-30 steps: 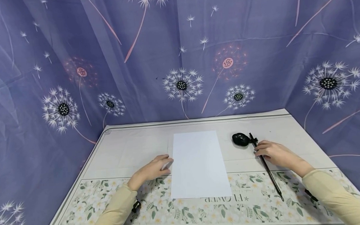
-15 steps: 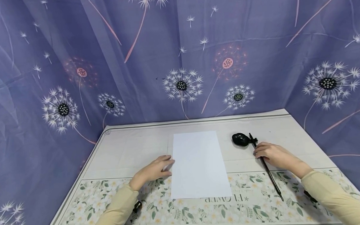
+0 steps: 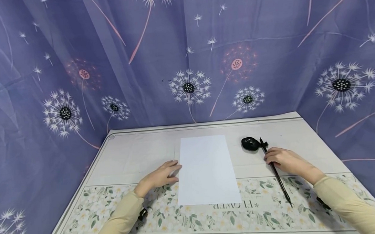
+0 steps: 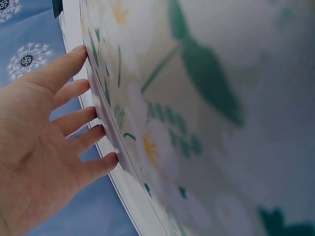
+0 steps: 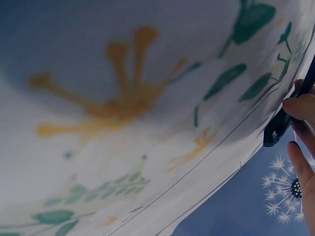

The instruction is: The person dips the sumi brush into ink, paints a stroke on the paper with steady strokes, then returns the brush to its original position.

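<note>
A blank white sheet of paper (image 3: 208, 169) lies upright in the middle of the table in the head view. My left hand (image 3: 160, 175) rests at its left edge, fingers spread and fingertips right at the paper's side. In the left wrist view the left hand's fingers (image 4: 74, 123) are apart and touch the tabletop. To the right, a slim black writing brush (image 3: 279, 181) lies slantwise, its far end by a small black dish (image 3: 249, 144). My right hand (image 3: 285, 159) pinches the brush below that end. The right wrist view shows the right thumb (image 5: 299, 106) over something black.
A pale tablecloth (image 3: 139, 146) with a flowered band and upside-down lettering covers the table. A purple dandelion-print curtain (image 3: 149, 97) hangs behind and at both sides, close to the table's edges. A dark wrist strap (image 3: 142, 214) shows under the left sleeve.
My left hand has edged right to the paper's side. My right hand has settled its fingers round the brush, and the brush's near end has shifted slightly left.
</note>
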Action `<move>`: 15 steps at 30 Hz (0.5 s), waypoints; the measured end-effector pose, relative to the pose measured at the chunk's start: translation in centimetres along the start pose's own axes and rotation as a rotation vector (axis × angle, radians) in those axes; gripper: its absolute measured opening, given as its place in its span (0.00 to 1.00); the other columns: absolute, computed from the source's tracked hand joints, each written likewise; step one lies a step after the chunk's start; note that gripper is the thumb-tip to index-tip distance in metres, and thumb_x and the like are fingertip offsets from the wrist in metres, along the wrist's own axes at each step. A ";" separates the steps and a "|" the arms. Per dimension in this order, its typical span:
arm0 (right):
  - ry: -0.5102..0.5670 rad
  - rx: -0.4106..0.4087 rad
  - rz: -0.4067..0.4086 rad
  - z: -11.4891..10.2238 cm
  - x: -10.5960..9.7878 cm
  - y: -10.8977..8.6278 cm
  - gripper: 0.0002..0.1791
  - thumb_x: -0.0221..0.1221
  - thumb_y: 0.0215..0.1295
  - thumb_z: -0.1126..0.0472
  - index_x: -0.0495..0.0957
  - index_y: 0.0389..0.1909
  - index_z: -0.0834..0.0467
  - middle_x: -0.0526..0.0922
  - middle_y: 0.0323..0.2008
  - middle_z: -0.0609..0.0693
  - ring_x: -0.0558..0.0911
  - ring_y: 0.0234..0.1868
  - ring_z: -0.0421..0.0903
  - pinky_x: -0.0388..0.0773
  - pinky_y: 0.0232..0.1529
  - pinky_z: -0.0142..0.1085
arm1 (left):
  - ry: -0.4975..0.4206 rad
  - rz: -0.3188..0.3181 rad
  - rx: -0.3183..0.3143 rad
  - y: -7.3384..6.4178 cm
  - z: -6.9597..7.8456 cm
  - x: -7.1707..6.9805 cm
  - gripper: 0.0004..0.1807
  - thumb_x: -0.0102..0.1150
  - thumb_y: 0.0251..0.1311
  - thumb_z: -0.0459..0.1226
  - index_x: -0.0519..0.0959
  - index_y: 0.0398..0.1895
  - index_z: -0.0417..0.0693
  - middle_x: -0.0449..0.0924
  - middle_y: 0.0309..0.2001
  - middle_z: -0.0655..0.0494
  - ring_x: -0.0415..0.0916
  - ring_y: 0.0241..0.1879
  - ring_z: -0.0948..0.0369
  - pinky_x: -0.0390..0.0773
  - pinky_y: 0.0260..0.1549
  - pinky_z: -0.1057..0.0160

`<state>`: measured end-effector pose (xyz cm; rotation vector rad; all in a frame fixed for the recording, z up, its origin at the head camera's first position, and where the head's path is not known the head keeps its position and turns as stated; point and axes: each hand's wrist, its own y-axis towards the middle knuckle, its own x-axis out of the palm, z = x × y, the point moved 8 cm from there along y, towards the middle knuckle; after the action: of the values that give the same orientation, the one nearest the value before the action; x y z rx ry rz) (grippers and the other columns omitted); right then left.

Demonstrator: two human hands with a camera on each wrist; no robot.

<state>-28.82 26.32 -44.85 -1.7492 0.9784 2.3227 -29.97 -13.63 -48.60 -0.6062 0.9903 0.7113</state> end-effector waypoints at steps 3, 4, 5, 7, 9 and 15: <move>0.001 0.002 -0.001 0.0 0.0 0.0 0.21 0.73 0.29 0.77 0.83 0.26 0.52 0.85 0.34 0.49 0.82 0.39 0.52 0.82 0.37 0.43 | -0.012 -0.002 -0.005 -0.1 0.0 0.0 0.32 0.56 0.67 0.44 0.64 0.71 0.42 0.54 0.74 0.37 0.50 0.74 0.41 0.60 0.68 0.42; 0.001 0.004 -0.002 0.0 0.1 0.0 0.21 0.73 0.29 0.76 0.83 0.26 0.52 0.85 0.34 0.50 0.82 0.39 0.52 0.82 0.37 0.43 | -0.012 -0.004 -0.008 -0.1 0.0 0.0 0.32 0.56 0.67 0.44 0.63 0.71 0.42 0.54 0.74 0.37 0.50 0.74 0.41 0.60 0.68 0.42; 0.000 0.004 -0.005 0.1 0.1 0.0 0.21 0.73 0.29 0.76 0.83 0.26 0.52 0.85 0.34 0.50 0.82 0.39 0.52 0.81 0.37 0.43 | -0.015 -0.005 -0.010 -0.1 0.1 0.0 0.32 0.56 0.67 0.44 0.63 0.71 0.42 0.53 0.74 0.38 0.49 0.74 0.41 0.60 0.68 0.42; -0.001 0.009 -0.007 0.1 0.0 0.0 0.22 0.73 0.28 0.76 0.83 0.26 0.52 0.85 0.34 0.51 0.82 0.39 0.53 0.82 0.37 0.44 | -0.016 -0.009 -0.015 -0.1 0.0 0.1 0.32 0.56 0.67 0.44 0.63 0.71 0.42 0.53 0.74 0.38 0.49 0.74 0.41 0.60 0.68 0.43; -0.005 0.016 -0.006 0.1 -0.1 0.1 0.22 0.73 0.29 0.76 0.83 0.27 0.52 0.85 0.34 0.51 0.82 0.39 0.53 0.82 0.38 0.44 | -0.015 -0.011 -0.019 -0.1 0.0 0.1 0.32 0.56 0.67 0.44 0.63 0.71 0.42 0.53 0.74 0.38 0.49 0.74 0.42 0.60 0.69 0.43; -0.024 0.023 0.002 0.0 -0.7 0.5 0.23 0.74 0.28 0.76 0.84 0.29 0.53 0.86 0.36 0.52 0.83 0.40 0.53 0.82 0.39 0.46 | -0.005 -0.014 -0.014 -0.1 0.1 0.0 0.31 0.56 0.68 0.43 0.63 0.71 0.41 0.53 0.74 0.37 0.49 0.74 0.41 0.60 0.68 0.43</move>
<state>-28.76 26.12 -44.02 -1.7088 0.9989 2.3188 -29.84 -13.57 -48.52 -0.6222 0.9760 0.7076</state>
